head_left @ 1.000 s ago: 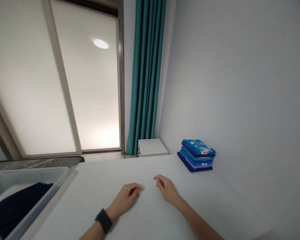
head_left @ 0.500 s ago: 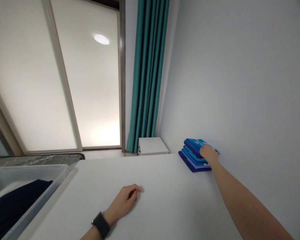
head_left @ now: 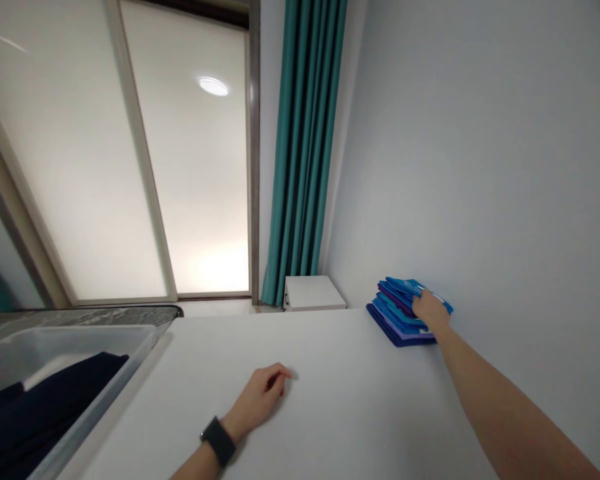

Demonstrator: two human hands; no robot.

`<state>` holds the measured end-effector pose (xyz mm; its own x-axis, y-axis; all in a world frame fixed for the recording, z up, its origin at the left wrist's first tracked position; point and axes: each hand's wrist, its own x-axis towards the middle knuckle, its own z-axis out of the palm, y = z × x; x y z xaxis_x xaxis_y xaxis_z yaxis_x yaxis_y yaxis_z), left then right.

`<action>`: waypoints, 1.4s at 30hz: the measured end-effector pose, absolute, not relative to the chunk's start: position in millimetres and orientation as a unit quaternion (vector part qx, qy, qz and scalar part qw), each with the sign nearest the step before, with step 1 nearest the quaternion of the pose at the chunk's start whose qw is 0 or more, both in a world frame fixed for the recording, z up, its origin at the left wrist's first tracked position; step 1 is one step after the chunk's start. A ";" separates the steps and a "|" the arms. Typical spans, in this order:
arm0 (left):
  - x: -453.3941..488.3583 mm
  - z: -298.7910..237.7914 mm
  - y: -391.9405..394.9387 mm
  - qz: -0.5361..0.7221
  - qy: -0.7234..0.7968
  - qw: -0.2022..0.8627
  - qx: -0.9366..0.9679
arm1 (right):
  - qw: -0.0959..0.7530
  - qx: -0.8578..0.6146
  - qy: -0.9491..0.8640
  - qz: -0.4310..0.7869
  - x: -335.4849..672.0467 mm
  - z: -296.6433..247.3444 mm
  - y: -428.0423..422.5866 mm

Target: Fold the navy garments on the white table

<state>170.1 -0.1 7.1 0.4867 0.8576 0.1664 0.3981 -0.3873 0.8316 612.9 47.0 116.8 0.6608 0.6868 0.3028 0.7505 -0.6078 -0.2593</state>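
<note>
Moved: right hand (head_left: 430, 310) from mid-counter (head_left: 340, 400) to the stack (head_left: 397, 319) of folded cloths, right of centre. It lies on top; grip cannot be told. Left hand (head_left: 263, 393) loosely curled, empty. Stack likely soft, light, layers slide: lift from beneath.

Your left hand (head_left: 260, 400) is resting on the table (head_left: 340, 413) at twelve o'clock, your right hand (head_left: 430, 310) is lying on the stack of folded cloths (head_left: 397, 319) at two o'clock beside the wall (head_left: 480, 167), a bin (head_left: 80, 337) is sitting at nine o'clock with a garment (head_left: 45, 407) in it, a small cabinet (head_left: 314, 292) is standing beyond the table's far edge, a curtain (head_left: 305, 153) hanging behind it.
</note>
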 end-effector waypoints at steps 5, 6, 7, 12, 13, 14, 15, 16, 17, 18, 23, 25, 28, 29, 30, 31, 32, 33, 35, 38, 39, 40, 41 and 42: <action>171.5 1.8 5.0 0.320 0.405 0.403 0.756 | 0.245 -0.848 -0.453 -0.124 583.2 151.9 61.3; 171.4 1.7 4.8 0.326 0.406 0.407 0.751 | 0.266 -0.828 -0.476 -0.130 569.4 161.0 64.5; 171.0 2.2 4.0 0.335 0.406 0.409 0.745 | 0.328 -0.788 -0.504 -0.134 552.8 169.1 66.2; 161.0 12.8 -4.5 0.474 0.369 0.406 0.689 | 0.530 -0.596 -0.600 0.067 441.2 162.5 46.5; 157.5 15.5 -5.9 0.502 0.357 0.407 0.674 | 0.547 -0.557 -0.610 0.139 416.9 147.7 38.2; 153.8 18.0 -7.0 0.523 0.350 0.411 0.659 | 0.550 -0.529 -0.613 0.205 393.6 129.2 29.5; 150.3 20.2 -7.7 0.535 0.348 0.420 0.646 | 0.544 -0.510 -0.613 0.261 371.8 108.1 20.9; 147.5 21.7 -8.1 0.536 0.346 0.434 0.636 | 0.527 -0.487 -0.623 0.310 352.2 86.1 12.9; 145.6 22.6 -8.2 0.530 0.342 0.451 0.631 | 0.515 -0.469 -0.632 0.339 335.4 64.8 5.7; 144.9 22.8 -8.0 0.518 0.336 0.469 0.631 | 0.497 -0.449 -0.647 0.363 321.7 45.7 -0.5; 154.2 16.9 -2.8 0.494 0.372 0.490 0.615 | 0.422 -0.422 -0.709 0.375 296.0 1.0 -15.9; 156.2 14.3 1.3 0.503 0.400 0.480 0.598 | 0.442 -0.443 -0.682 0.378 298.7 1.2 -16.7; 148.8 14.9 9.4 0.531 0.415 0.477 0.564 | 0.487 -0.467 -0.614 0.409 309.4 7.2 -15.0; 143.5 16.7 12.5 0.548 0.423 0.471 0.547 | 0.508 -0.472 -0.583 0.422 314.5 9.6 -13.6; 137.2 19.3 15.5 0.567 0.432 0.458 0.531 | 0.531 -0.475 -0.550 0.434 320.4 11.9 -11.8; 130.2 22.4 18.3 0.587 0.443 0.438 0.518 | 0.553 -0.477 -0.518 0.444 326.9 13.9 -9.5; 123.0 25.7 20.9 0.603 0.457 0.413 0.508 | 0.572 -0.479 -0.491 0.449 333.8 15.2 -6.7; 116.2 28.9 23.1 0.612 0.470 0.388 0.504 | 0.586 -0.483 -0.472 0.448 340.9 15.6 -3.3; 104.9 33.5 26.4 0.611 0.497 0.345 0.510 | 0.591 -0.504 -0.473 0.415 355.3 12.9 4.9; 96.6 35.1 29.4 0.597 0.512 0.312 0.534 | 0.544 -0.579 -0.537 0.284 375.1 2.7 18.2; 95.9 34.4 30.2 0.594 0.513 0.311 0.537 | 0.522 -0.605 -0.557 0.227 380.6 -0.5 21.6; 95.8 33.4 30.9 0.592 0.517 0.311 0.535 | 0.505 -0.626 -0.570 0.167 384.9 -2.7 23.9; 96.2 32.2 31.6 0.589 0.522 0.310 0.533 | 0.493 -0.643 -0.577 0.105 387.7 -3.4 24.8; 96.8 31.0 32.0 0.587 0.526 0.304 0.535 | 0.487 -0.652 -0.579 0.045 388.4 -2.6 24.1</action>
